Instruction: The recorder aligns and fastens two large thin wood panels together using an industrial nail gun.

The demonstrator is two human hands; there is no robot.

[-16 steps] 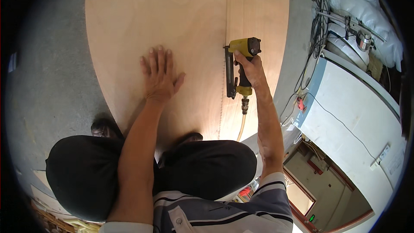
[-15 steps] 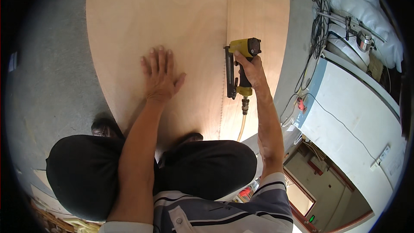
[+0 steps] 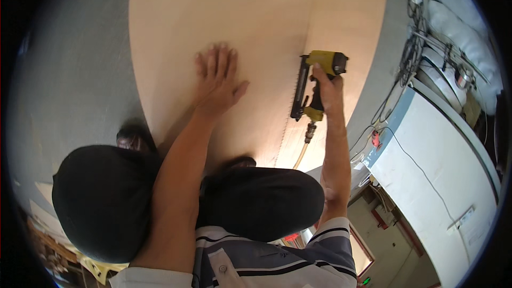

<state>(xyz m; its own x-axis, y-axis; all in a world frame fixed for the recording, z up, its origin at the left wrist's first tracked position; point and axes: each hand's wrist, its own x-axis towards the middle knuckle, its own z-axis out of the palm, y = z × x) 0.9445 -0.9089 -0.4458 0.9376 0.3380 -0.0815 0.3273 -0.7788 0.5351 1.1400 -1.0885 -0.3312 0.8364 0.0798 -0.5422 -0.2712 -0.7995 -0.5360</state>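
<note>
A grey floor (image 3: 90, 74) runs along both sides of a broad wooden board (image 3: 240, 16), with a white wall (image 3: 421, 165), tangled cables (image 3: 412, 50) and pale bags (image 3: 453, 29) off to the right. Along the board's right part runs a seam, its nearer stretch marked by a row of small dark marks (image 3: 282, 144).

The gun (image 3: 316, 96), yellow and black, is in the right hand (image 3: 332, 93), just right of that row. The fingers are closed around its black handle, the thumb lying up against the yellow body. The body sits beyond the fist, the dark magazine (image 3: 299, 88) stands to the left of the grip, beside the seam, and the metal fitting points back toward the person, trailing a tan hose (image 3: 302, 153). Whether the trigger is pressed cannot be told.

The left hand (image 3: 217, 88) lies palm down on the board, well apart from the gun, fingers spread and thumb out to the side, holding nothing. Two dark shoes (image 3: 133, 137) show at the board's near end, partly behind the black trousers (image 3: 261, 200).
</note>
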